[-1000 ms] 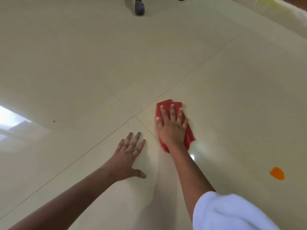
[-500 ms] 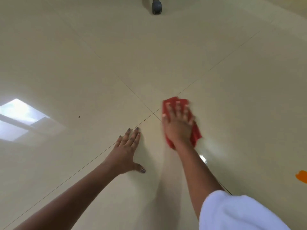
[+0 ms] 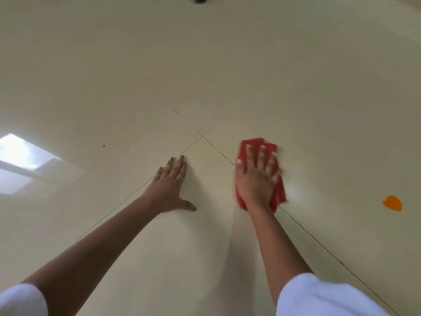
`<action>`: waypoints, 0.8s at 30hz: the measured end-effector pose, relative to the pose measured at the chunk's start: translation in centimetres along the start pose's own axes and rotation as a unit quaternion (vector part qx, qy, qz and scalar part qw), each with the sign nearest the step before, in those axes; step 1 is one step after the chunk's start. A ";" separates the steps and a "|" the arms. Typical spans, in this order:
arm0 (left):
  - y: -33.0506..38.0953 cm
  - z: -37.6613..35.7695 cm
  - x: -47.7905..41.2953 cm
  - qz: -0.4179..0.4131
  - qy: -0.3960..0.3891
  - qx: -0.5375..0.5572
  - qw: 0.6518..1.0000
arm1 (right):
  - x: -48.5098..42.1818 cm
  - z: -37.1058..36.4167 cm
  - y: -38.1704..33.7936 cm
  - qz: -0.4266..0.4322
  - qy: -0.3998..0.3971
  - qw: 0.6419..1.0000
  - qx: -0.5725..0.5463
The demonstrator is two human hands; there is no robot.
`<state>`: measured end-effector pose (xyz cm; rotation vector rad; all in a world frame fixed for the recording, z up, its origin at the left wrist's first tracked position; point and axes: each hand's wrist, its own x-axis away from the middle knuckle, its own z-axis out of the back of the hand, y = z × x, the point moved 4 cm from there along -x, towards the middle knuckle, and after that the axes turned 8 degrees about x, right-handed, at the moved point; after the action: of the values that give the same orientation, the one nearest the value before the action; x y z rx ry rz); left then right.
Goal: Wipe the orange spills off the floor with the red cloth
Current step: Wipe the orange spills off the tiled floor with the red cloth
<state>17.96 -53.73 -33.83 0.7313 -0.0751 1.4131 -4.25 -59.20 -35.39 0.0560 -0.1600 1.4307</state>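
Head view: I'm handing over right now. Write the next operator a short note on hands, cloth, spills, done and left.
Right hand: flat, fingers straight, pressing the red cloth on the floor.
Left hand: flat on the floor, left of the cloth, holding nothing.
Done: no orange shows around the cloth.
Left: one orange spill, far right, apart from the cloth, unwiped.

Open floor (image 3: pixel 332 176) between red cloth (image 3: pixel 256 144), orange spill (image 3: pixel 392 203).

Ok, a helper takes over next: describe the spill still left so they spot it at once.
On the cream floor, find the right hand pressing the red cloth. Right of it, across bare floor, lies the spill: the only orange mark.
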 end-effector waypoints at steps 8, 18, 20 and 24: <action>5.8 -4.7 0.7 -0.114 -0.021 -0.059 0.992 | 10.5 -1.2 0.1 0.089 0.036 0.995 0.023; 14.3 -6.4 -2.4 -0.137 -0.065 -0.074 0.986 | 12.5 -0.3 14.2 -0.181 -0.006 0.983 -0.004; 15.4 -7.2 -2.5 -0.126 -0.071 -0.099 0.985 | 14.5 -0.4 12.2 -0.126 -0.005 0.992 -0.013; 15.8 -7.3 -2.6 -0.101 -0.075 -0.142 0.982 | 9.3 0.2 11.6 0.048 -0.001 0.998 0.033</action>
<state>0.45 -52.66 -34.15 0.5891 -0.3055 1.1242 -14.54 -48.51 -34.51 0.1054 -0.1186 1.5327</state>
